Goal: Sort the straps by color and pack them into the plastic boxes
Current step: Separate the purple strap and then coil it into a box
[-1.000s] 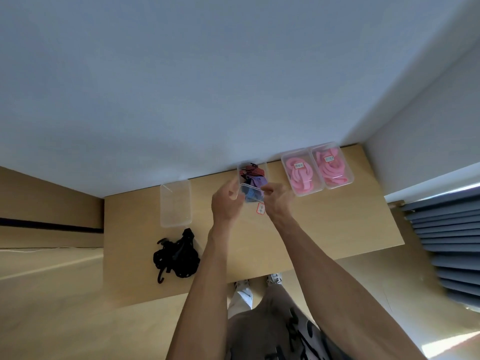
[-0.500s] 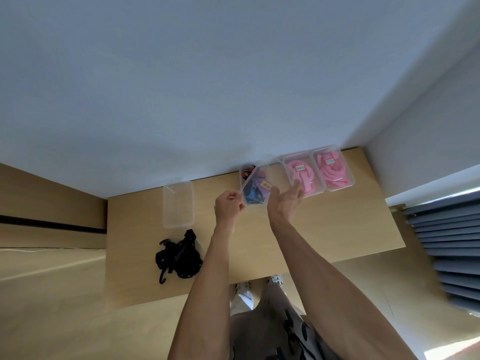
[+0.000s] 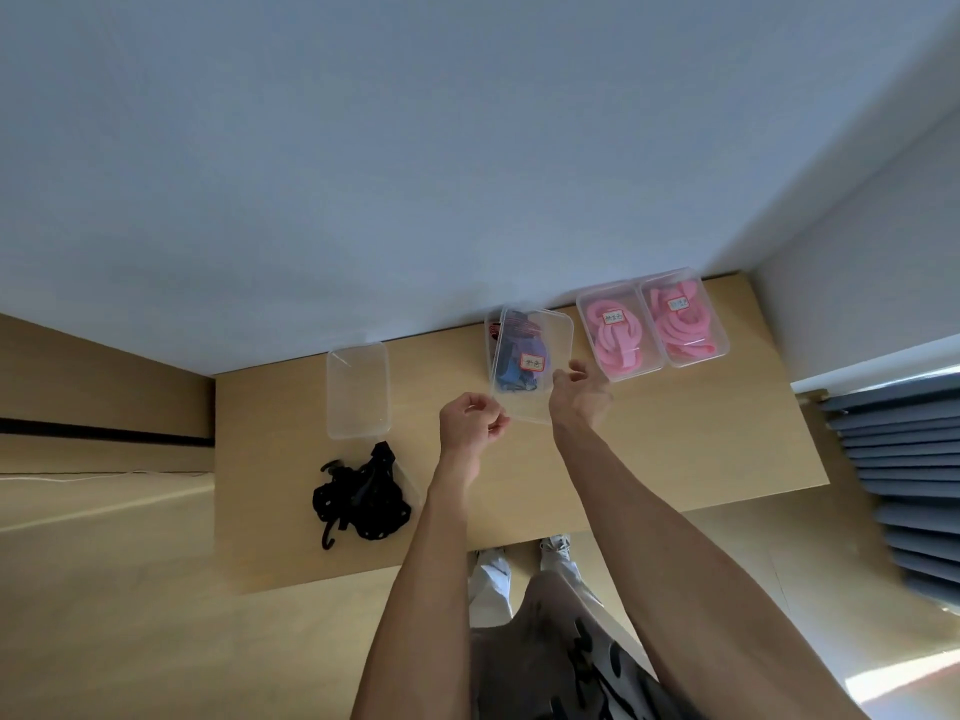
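Note:
A clear labelled lid (image 3: 535,358) hangs tilted over a plastic box (image 3: 490,335) of blue, purple and red-striped straps at the table's back edge. My left hand (image 3: 470,420) pinches the lid's near left corner. My right hand (image 3: 582,394) holds its right edge with fingers spread. Two closed boxes hold pink straps (image 3: 618,337) (image 3: 683,324) to the right. An empty clear box (image 3: 358,389) stands at the left, and a heap of black straps (image 3: 363,501) lies in front of it.
The wooden table (image 3: 701,449) stands against a pale wall. Grey-blue slats (image 3: 914,475) are at the far right. My legs and shoes show below the table's near edge.
The lid has swung from near upright to lying almost flat over the box of mixed straps, and both hands moved slightly toward me with it.

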